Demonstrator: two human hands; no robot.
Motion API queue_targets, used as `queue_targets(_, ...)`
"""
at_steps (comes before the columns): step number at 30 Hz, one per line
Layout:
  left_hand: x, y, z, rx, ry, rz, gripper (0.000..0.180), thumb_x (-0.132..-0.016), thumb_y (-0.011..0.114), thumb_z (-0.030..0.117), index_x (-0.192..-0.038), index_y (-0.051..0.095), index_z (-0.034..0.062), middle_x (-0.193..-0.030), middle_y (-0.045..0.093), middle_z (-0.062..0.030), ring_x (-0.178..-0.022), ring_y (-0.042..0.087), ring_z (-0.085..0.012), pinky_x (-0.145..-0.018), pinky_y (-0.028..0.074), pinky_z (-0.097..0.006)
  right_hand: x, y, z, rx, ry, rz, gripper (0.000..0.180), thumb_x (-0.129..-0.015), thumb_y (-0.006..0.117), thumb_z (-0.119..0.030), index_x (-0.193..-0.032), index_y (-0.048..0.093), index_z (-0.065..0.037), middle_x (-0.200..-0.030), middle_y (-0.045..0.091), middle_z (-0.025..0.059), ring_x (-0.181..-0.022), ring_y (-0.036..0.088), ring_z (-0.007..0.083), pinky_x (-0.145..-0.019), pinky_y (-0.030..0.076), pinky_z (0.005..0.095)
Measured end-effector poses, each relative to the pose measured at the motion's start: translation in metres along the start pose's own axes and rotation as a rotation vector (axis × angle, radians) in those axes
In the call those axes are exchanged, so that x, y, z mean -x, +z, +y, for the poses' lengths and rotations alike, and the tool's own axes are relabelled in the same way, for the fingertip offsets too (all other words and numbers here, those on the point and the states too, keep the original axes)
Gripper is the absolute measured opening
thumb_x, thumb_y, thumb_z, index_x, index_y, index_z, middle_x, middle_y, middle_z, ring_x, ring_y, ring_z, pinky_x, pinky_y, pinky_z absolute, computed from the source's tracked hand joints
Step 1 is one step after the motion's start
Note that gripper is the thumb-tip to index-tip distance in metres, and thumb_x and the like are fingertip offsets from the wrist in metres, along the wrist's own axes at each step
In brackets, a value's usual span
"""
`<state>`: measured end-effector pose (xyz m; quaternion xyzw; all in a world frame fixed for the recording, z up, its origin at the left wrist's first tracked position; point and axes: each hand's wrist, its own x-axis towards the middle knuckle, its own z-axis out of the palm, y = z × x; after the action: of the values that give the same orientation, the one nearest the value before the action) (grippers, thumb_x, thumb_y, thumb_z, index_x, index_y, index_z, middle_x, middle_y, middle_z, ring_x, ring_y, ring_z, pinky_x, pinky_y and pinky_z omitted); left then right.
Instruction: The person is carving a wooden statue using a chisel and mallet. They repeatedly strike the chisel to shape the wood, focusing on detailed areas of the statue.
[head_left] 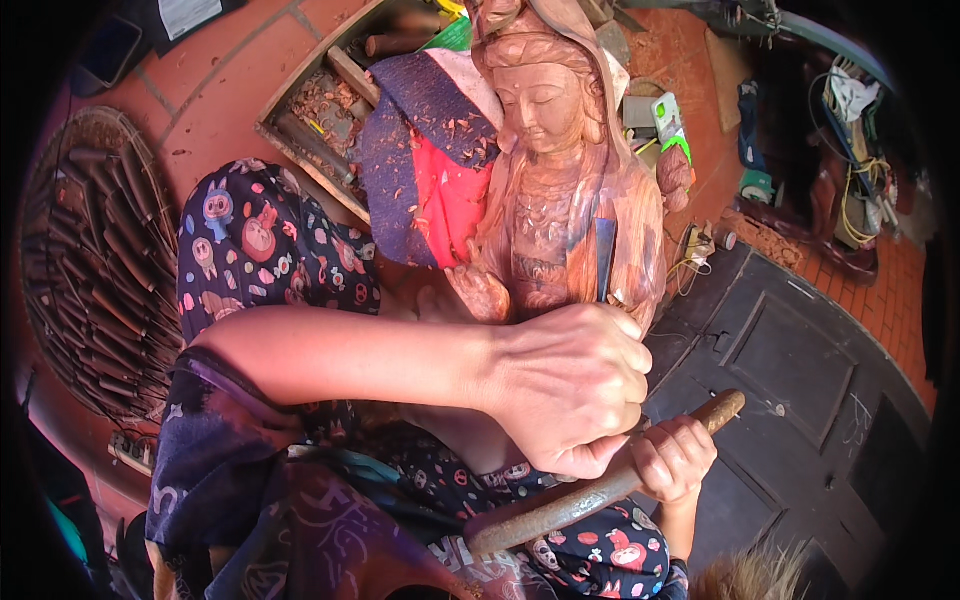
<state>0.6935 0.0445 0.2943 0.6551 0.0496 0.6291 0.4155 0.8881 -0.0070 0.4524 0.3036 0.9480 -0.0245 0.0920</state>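
A reddish wooden statue [560,170] of a robed figure leans across my lap, its head pointing away from me. My left hand [570,385] crosses in front of me and is closed around a chisel [604,255] whose flat steel blade rests against the statue's right side. Just below it, my right hand [675,458] grips a long wooden mallet stick [600,495] that runs from lower left to upper right under my left wrist.
A round woven tray [95,260] full of several wooden-handled chisels lies at the left. A wooden box [320,110] with shavings sits behind a blue and red cloth [430,160]. A dark panel [790,380] covers the brick floor at right.
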Motion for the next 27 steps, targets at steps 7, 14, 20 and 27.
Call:
queue_targets(7,-0.008,0.019,0.000,-0.094,-0.068,0.052,0.022,-0.070,0.066,0.024,-0.058,0.052,0.0113,-0.063,0.050,-0.0029,-0.063,0.055,-0.0205,-0.059,0.043,-0.035,0.003,-0.001,0.003,0.013,-0.007,0.028,0.021,-0.063,0.071,-0.016,-0.079,0.058,-0.011,-0.068,0.059,0.0001,-0.057,0.059,0.0160,-0.056,0.048,0.0288)
queue_targets(14,-0.017,0.016,0.003,-0.054,-0.150,0.131,0.020,-0.064,0.063,0.020,-0.050,0.057,0.0077,-0.054,0.056,-0.0092,-0.058,0.059,-0.0267,-0.060,0.047,-0.039,0.015,0.000,0.018,0.038,-0.012,0.232,0.024,-0.060,0.068,-0.014,-0.077,0.057,-0.004,-0.067,0.059,0.0090,-0.058,0.060,0.0244,-0.051,0.050,0.0347)
queue_targets(20,-0.016,0.017,-0.002,-0.068,-0.091,0.157,0.023,-0.064,0.067,0.019,-0.052,0.048,0.0123,-0.057,0.047,-0.0013,-0.055,0.053,-0.0210,-0.051,0.042,-0.036,0.020,0.003,0.032,0.060,0.021,0.298,0.026,-0.058,0.072,-0.012,-0.077,0.057,-0.002,-0.070,0.061,0.0117,-0.061,0.063,0.0262,-0.055,0.052,0.0362)
queue_targets(27,-0.016,0.010,-0.004,-0.061,-0.091,0.137,0.024,-0.063,0.068,0.020,-0.052,0.049,0.0122,-0.056,0.048,-0.0015,-0.055,0.053,-0.0216,-0.051,0.042,-0.037,0.015,0.004,0.037,0.093,0.024,0.305,0.033,-0.067,0.085,-0.003,-0.079,0.054,-0.004,-0.068,0.060,0.0098,-0.058,0.060,0.0251,-0.052,0.050,0.0358)
